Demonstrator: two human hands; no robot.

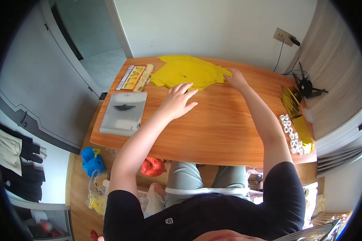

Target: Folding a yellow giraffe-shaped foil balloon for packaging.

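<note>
From the room I count: orange-brown wooden table (217, 130), one. Its far side: spread yellow plastic sheet (185, 72), one. Its left: flat translucent plastic pouch (118, 120), one. Its right: black router (305, 86), one; small white rolls (291, 136), over ten.

At twelve o'clock the sheet (185, 71) looks thin, wrinkled, mostly matt; plastic or cloth is unclear. The table (213, 134) shows smooth, satiny wood grain. At nine, the pouch (122, 120) is hazy, smooth plastic; at three, the film (302, 129) gleams metallically; at seven, the bag (153, 166) is glossy, crinkled plastic.
</note>
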